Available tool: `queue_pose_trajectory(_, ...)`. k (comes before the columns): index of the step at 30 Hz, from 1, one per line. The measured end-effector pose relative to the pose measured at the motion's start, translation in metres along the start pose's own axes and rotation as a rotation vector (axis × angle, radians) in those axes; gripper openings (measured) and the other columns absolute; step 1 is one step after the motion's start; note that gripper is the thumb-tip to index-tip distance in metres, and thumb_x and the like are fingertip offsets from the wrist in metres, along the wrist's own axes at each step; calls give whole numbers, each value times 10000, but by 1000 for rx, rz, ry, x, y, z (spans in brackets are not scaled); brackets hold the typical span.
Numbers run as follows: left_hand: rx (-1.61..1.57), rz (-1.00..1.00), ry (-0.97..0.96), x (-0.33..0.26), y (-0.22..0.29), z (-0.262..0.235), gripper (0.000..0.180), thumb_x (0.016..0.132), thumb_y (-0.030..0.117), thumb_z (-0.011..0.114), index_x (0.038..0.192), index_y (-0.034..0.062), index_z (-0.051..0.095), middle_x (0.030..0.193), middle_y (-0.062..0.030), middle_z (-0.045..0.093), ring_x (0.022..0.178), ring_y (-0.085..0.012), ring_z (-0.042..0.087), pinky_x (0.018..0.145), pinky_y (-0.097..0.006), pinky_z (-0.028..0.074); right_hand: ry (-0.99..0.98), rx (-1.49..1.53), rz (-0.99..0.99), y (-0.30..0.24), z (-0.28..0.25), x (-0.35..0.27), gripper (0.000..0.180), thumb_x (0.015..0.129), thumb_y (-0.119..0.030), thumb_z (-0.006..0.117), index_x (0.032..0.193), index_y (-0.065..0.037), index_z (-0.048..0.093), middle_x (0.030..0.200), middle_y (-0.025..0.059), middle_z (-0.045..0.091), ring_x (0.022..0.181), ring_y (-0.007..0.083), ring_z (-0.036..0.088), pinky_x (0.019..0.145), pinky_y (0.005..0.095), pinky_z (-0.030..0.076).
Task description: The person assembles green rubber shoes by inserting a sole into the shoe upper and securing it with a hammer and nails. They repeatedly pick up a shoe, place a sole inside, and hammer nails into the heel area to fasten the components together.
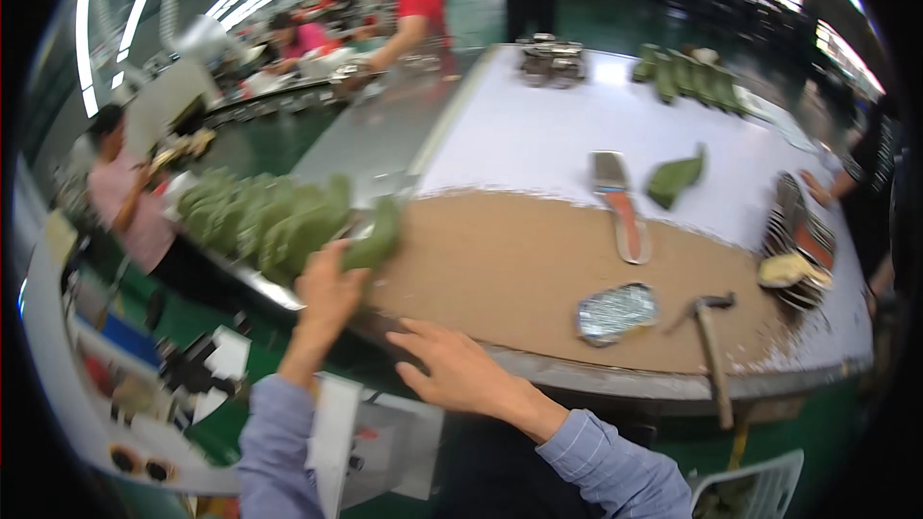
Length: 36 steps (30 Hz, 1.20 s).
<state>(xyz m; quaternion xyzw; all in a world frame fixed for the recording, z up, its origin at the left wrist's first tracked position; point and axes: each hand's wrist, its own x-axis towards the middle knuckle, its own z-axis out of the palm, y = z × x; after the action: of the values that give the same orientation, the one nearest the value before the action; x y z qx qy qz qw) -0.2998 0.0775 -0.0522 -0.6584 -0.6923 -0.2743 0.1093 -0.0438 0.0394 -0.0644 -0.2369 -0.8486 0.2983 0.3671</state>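
Observation:
My left hand (330, 293) is at the left edge of the table, its fingers closed around the near end of a green shoe upper (377, 235); motion blur softens the grip. That piece is the nearest of a row of similar green uppers (279, 221) running away to the left. Fingers spread and holding nothing, my right hand (457, 365) hovers by the table's front edge. Further right on the brown surface are a foil-wrapped block (617, 314) and a hammer (714, 356) whose handle sticks out over the edge.
On the table (500, 259) lie a shoe sole form (625, 216), a loose green upper (676, 178) and striped shoes (793, 231). More green uppers (687, 77) and metal parts (551, 60) are at the back. Co-workers (418, 14) work nearby; a white crate (755, 490) stands below.

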Motion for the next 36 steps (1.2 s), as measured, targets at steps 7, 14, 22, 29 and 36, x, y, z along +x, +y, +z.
queue_pose_trajectory(7, 249, -53, 146, 20, -56, 1, 577, 824, 54, 769, 1366, 74, 572, 1455, -201, 494, 1290, -422, 518, 1050, -485, 458, 502, -952, 663, 137, -193, -25, 371, 899, -289, 706, 1116, 11, 679, 1084, 268, 669, 1038, 378, 646, 909, 494, 530)
queue_pose_trajectory(14, -1206, -330, -241, -1, 148, 71, 670, 1005, 251, 687, 1532, -30, 383, 1375, -203, 603, 1233, -295, 625, 1037, -398, 502, 272, -136, 946, 159, -224, -36, 396, 1020, -349, 582, 1065, 36, 665, 942, 233, 713, 915, 306, 725, 831, 442, 570)
queue_pose_trajectory(22, -1882, -686, -261, 1, 242, 77, 586, 1040, 480, 547, 1377, 7, 467, 784, -21, 573, 718, -226, 653, 750, -444, 583, 598, -353, 812, 144, -258, -22, 544, 1045, -492, 531, 1193, 21, 639, 1018, 260, 711, 995, 391, 685, 896, 455, 529)
queue_pose_trajectory(29, -1293, -886, -409, -56, 146, 64, 690, 1026, 683, 406, 1147, 25, 576, 583, 26, 415, 439, -100, 412, 419, -262, 340, 602, -961, 1159, 293, -316, -4, 1118, 811, -694, 719, 1617, -98, 222, 1600, 302, 229, 1394, 485, 436, 992, 753, 400)
queue_pose_trajectory(36, -1387, -552, -224, -77, 152, 78, 399, 1105, 358, 471, 1313, 23, 415, 1038, -146, 687, 731, -209, 704, 653, -313, 560, 495, -1022, 1074, 338, -339, -38, 825, 805, -361, 744, 1488, -107, 355, 1318, 337, 508, 1126, 492, 615, 945, 520, 535)
